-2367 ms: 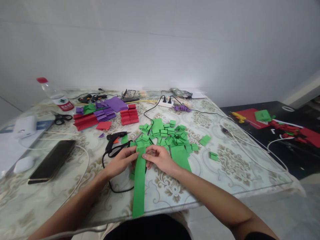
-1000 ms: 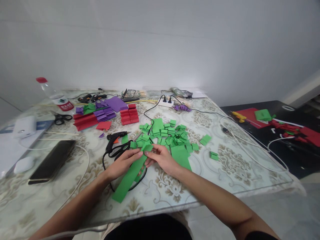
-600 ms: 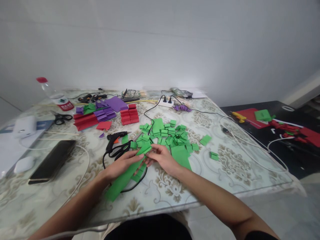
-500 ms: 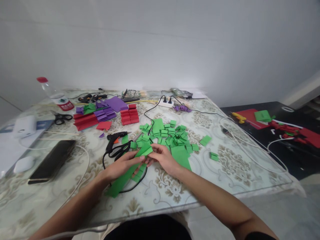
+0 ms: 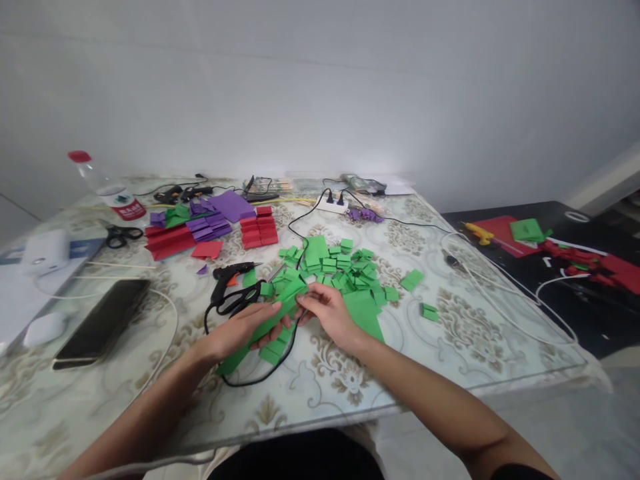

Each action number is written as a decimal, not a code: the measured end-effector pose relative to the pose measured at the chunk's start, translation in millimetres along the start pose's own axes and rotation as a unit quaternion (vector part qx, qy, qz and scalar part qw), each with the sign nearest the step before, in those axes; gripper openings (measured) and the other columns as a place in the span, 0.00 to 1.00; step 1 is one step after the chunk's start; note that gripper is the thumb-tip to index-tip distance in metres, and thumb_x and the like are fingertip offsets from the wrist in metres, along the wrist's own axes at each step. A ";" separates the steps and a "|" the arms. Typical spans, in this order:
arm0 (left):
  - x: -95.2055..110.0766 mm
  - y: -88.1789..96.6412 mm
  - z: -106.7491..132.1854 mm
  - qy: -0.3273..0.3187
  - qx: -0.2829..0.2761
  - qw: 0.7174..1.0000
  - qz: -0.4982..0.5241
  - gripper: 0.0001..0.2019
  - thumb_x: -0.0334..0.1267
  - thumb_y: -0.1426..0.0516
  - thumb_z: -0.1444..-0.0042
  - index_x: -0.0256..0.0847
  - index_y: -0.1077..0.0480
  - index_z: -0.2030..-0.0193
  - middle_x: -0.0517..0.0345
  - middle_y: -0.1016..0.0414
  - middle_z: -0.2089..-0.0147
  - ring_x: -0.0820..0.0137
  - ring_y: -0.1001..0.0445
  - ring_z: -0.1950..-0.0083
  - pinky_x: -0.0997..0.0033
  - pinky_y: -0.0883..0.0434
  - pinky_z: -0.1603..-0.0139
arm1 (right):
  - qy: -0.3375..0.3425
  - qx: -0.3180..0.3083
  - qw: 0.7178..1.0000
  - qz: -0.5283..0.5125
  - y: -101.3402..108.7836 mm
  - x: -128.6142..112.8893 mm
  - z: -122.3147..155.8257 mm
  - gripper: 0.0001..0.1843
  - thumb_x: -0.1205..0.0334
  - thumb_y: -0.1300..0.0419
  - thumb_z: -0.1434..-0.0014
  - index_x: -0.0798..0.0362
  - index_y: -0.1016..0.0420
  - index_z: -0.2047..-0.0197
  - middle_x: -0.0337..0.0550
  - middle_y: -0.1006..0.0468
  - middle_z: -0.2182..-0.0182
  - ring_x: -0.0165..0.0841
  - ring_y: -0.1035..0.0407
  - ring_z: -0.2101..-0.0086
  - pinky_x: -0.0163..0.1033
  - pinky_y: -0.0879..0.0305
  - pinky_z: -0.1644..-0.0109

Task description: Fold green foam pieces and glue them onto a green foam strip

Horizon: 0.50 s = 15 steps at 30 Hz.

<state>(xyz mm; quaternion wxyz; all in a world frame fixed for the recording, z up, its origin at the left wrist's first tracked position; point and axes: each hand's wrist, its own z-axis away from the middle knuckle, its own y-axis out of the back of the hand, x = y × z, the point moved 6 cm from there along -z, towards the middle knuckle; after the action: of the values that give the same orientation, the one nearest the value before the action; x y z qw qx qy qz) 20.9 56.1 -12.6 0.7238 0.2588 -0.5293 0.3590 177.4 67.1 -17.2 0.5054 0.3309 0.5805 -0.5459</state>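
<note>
A long strip of green paper (image 5: 260,331) slants up from the lower left, its far end folded. My left hand (image 5: 249,327) is closed around the strip, thumb on top and fingers beneath. At the folded end, my right hand (image 5: 327,312) pinches the paper's edge between thumb and fingers. Just beyond both hands lies a heap of small folded green paper pieces (image 5: 345,265). A larger green sheet (image 5: 364,313) lies to the right of my right hand. Black-handled scissors (image 5: 240,299) and a black glue gun (image 5: 226,280) rest beside my left hand.
A black cord (image 5: 260,381) loops under my hands. Red folded paper (image 5: 259,230) and purple folded paper (image 5: 210,228) lie at the back left. A phone (image 5: 103,323), a bottle (image 5: 117,197) and a power strip (image 5: 333,204) are on the table. A yellow glue gun (image 5: 479,233) sits at right.
The lower end of the green strip has swung up slightly, and my left hand has shifted along it. My right hand stays at the folded end. The view has turned very slightly.
</note>
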 end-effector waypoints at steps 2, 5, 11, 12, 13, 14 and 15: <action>-3.5 3.0 -2.2 0.005 -0.001 1.000 0.013 0.24 0.55 0.49 0.34 0.36 0.22 0.61 0.57 0.32 0.74 0.70 0.37 0.75 0.70 0.43 0.78 | 0.004 0.011 1.000 -0.003 1.9 -0.1 -1.2 0.18 0.49 0.27 0.52 0.51 0.27 0.71 0.37 0.23 0.78 0.33 0.28 0.77 0.39 0.26 0.72; -6.5 6.2 -4.2 0.007 0.003 1.000 0.015 0.24 0.54 0.50 0.36 0.34 0.23 0.62 0.57 0.32 0.75 0.71 0.38 0.77 0.70 0.42 0.78 | 0.007 0.018 1.000 -0.011 2.8 0.1 -2.4 0.18 0.49 0.27 0.52 0.51 0.27 0.70 0.37 0.23 0.77 0.33 0.28 0.77 0.39 0.26 0.73; 5.4 0.5 0.5 -0.017 -0.014 0.999 -0.041 0.26 0.60 0.47 0.35 0.35 0.25 0.60 0.60 0.31 0.73 0.73 0.36 0.77 0.72 0.38 0.77 | 0.013 0.024 1.000 -0.009 3.0 -1.4 -2.9 0.18 0.49 0.27 0.52 0.51 0.28 0.71 0.37 0.24 0.78 0.33 0.29 0.78 0.39 0.27 0.74; 7.0 -0.8 1.2 -0.019 -0.019 0.999 -0.043 0.25 0.60 0.46 0.35 0.36 0.26 0.60 0.60 0.31 0.73 0.73 0.35 0.76 0.72 0.37 0.77 | 0.014 0.024 1.000 -0.006 2.9 -1.9 -2.7 0.18 0.49 0.27 0.52 0.51 0.28 0.72 0.37 0.24 0.78 0.33 0.29 0.78 0.39 0.27 0.74; 7.7 -1.7 1.6 -0.020 -0.024 0.999 -0.043 0.24 0.60 0.45 0.36 0.36 0.26 0.60 0.61 0.31 0.73 0.73 0.34 0.77 0.72 0.36 0.77 | 0.014 0.023 1.000 -0.003 2.8 -2.3 -2.6 0.17 0.49 0.27 0.52 0.51 0.27 0.72 0.37 0.24 0.79 0.33 0.28 0.78 0.39 0.27 0.74; 7.7 -2.2 1.5 -0.020 -0.028 0.999 -0.040 0.24 0.60 0.44 0.36 0.37 0.27 0.60 0.61 0.30 0.73 0.73 0.33 0.77 0.72 0.35 0.77 | 0.015 0.022 1.000 0.000 2.6 -2.7 -2.3 0.17 0.50 0.28 0.52 0.51 0.27 0.72 0.37 0.24 0.79 0.33 0.28 0.78 0.39 0.26 0.73; 7.1 -2.3 1.2 -0.021 -0.030 0.999 -0.035 0.23 0.59 0.44 0.36 0.37 0.28 0.60 0.61 0.29 0.72 0.72 0.31 0.77 0.72 0.34 0.76 | 0.017 0.022 1.000 0.001 2.6 -3.1 -2.1 0.16 0.50 0.28 0.52 0.51 0.27 0.72 0.37 0.24 0.79 0.33 0.28 0.78 0.39 0.26 0.73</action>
<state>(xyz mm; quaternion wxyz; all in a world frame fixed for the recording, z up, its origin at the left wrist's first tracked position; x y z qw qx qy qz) 23.4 55.5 -5.5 0.7322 0.2627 -0.5458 0.3114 180.1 70.1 -15.2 0.4885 0.3515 0.5767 -0.5525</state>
